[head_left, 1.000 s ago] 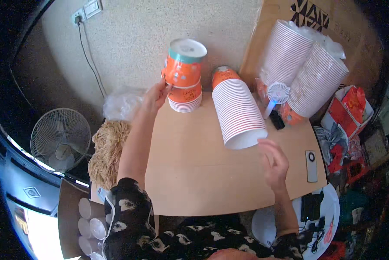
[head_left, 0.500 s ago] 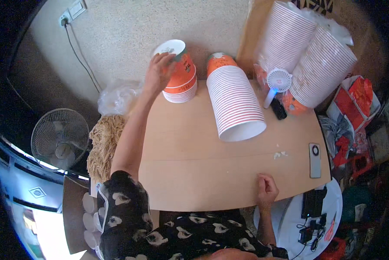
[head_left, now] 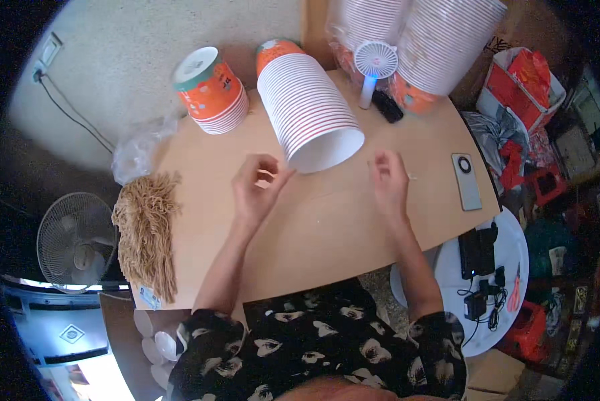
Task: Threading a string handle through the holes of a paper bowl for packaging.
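Note:
A long nested stack of white paper tubs point(head_left: 310, 107) lies on its side on the table, its wide mouth toward me. The tub at its far end is orange. My left hand point(head_left: 256, 190) is just left of that mouth, thumb and curled fingers apart, holding nothing I can see. On the other side, my right hand point(head_left: 390, 180) hovers with loosely bent fingers and nothing visible in it. At the back left stands a shorter stack of upside-down orange tubs point(head_left: 213, 90) with a green band and a white base, apart from both hands.
Tall bagged tub stacks point(head_left: 447, 43) stand at the back right, behind a small white handheld fan point(head_left: 376, 63) and a black object point(head_left: 387, 107). A phone point(head_left: 467, 182) lies near the right edge. Tan stringy strands point(head_left: 146, 234) and clear plastic point(head_left: 139, 154) occupy the left side.
My left hand has left the orange tubs at the back left and come to the long stack's mouth. My right hand has risen from the front edge toward it. The view has shifted.

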